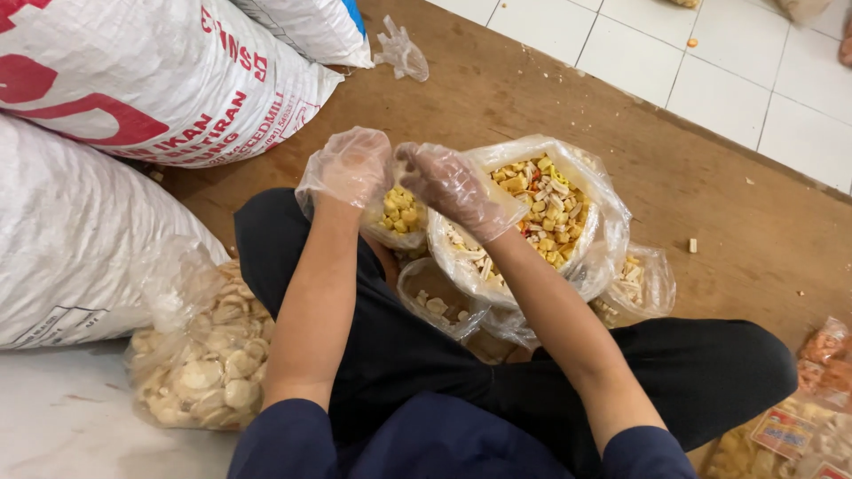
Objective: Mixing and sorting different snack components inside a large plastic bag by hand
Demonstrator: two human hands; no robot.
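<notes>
Both hands, left hand (348, 167) and right hand (451, 184), grip a small snack bag (399, 213); 2 sacks (133, 80) crowd the left.

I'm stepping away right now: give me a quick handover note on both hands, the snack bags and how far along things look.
Left hand: gloved, gripping the small bag of yellow pieces at its top.
Right hand: gloved, at the same bag's opening, beside the large bag of mixed snacks.
Around the lap: small part-filled bag, another small bag on the right, bag of pale round crackers on the left.
Done: small bag holds some yellow pieces.
Left: small bag in hand is not tied; the large bag is still full.
</notes>
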